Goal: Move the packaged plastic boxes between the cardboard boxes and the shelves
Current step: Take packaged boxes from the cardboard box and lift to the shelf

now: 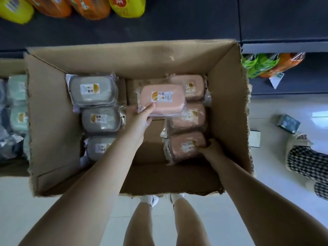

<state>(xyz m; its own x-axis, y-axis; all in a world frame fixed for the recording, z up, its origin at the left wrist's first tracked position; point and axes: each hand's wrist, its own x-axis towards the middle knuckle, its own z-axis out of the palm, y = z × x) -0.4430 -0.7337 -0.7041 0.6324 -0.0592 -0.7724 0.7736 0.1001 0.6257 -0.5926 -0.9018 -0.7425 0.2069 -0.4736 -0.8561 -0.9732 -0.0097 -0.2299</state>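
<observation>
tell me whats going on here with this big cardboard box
A person stands over a large open brown cardboard box. Their left grip holds a pink plastic box in clear wrap, raised above the others. Their right grip is curled round another pink wrapped box at the carton's near right. Three grey wrapped plastic boxes lie along the left side.

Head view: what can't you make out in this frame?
All in the head view:
- Label on the lifted pink box: too small and blurred to read.
- Right hand: fingers tucked behind the nearest pink box, so grip or mere touch is unclear.
- Nearest grey box: partly covered by the left forearm.
- Second cardboard box: cut off by the left edge and the big cardboard box wall.
</observation>
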